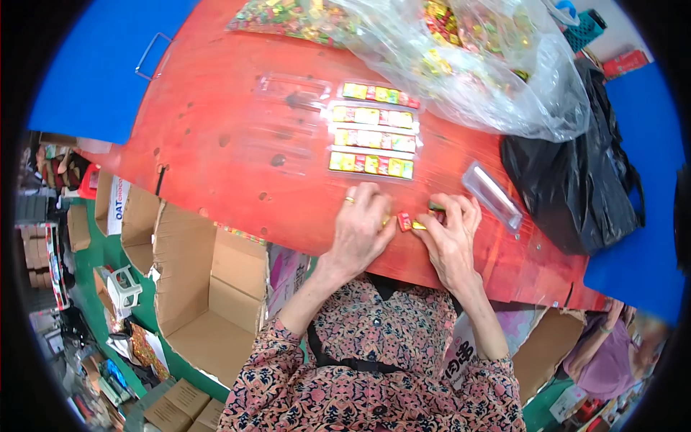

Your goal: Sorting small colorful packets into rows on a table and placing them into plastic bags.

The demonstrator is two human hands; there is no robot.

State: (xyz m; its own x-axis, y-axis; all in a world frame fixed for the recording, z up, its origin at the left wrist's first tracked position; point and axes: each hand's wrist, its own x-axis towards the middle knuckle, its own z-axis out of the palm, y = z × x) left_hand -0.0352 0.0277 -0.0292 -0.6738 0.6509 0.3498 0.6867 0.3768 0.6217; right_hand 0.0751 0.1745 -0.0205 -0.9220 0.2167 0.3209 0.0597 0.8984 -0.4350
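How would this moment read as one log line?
Left hand: beside red piece | right hand: touching yellow piece | beyond: four wrapped-piece rows | surface: red table

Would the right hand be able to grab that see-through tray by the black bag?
Probably yes: the clear tray lies just right of the right hand, with only red tabletop between. But that hand seems busy with small wrapped pieces.

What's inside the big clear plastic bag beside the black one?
Small wrapped pieces, mostly yellow, red and green, show through the clear bag. Its crumpled folds and glare blur some; whatever lies deeper is covered.
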